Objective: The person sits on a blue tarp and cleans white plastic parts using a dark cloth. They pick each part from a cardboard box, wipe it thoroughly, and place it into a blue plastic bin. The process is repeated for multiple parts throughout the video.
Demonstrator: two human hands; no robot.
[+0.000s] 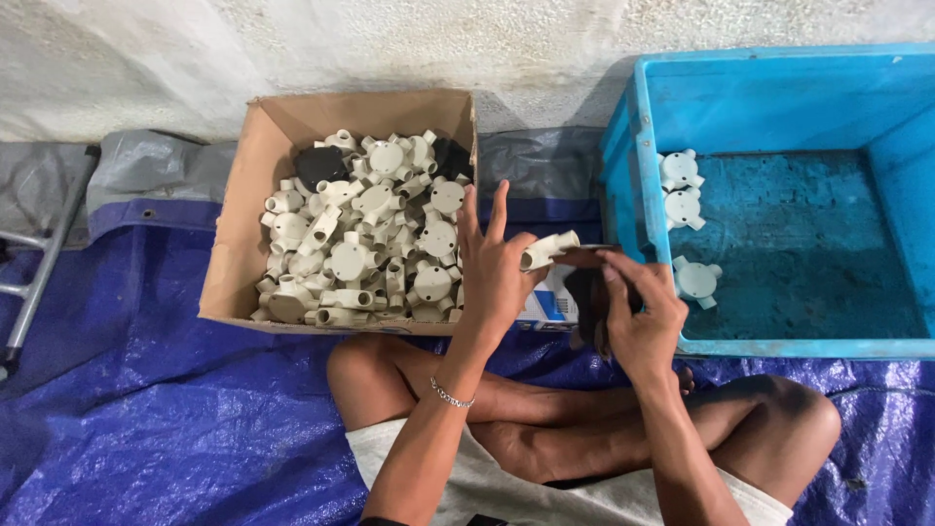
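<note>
A: What has the left hand (495, 268) got, there in the middle of the frame?

B: A cream plastic junction box (547, 248), pinched at its lower end between thumb and palm side, while the index and middle fingers stand straight up and spread. So the hand is half open, closed only where it grips the fitting. A thin bracelet (451, 394) sits on that wrist

A: And the right hand (638, 312)?

B: Just right of centre, curled around a stack of dark round lids (587, 307), fingers bent down over them. Its fingertips touch a dark lid lying against the junction box, so the two hands meet at the fitting

A: Where are the other fittings?

B: Upper left of centre, a cardboard box (239, 229) is heaped with cream junction boxes (365, 239), a few dark pieces among them. At the right, a blue plastic crate (633, 146) holds three pale fittings (682, 209) along its left wall; the rest of its floor shows bare

A: Anything under the hands?

B: A small blue and white carton (552, 307) lies between box and crate, partly hidden by both hands. The person sits cross-legged on a blue tarpaulin (146, 419), with a metal frame (39, 263) at the far left edge
</note>
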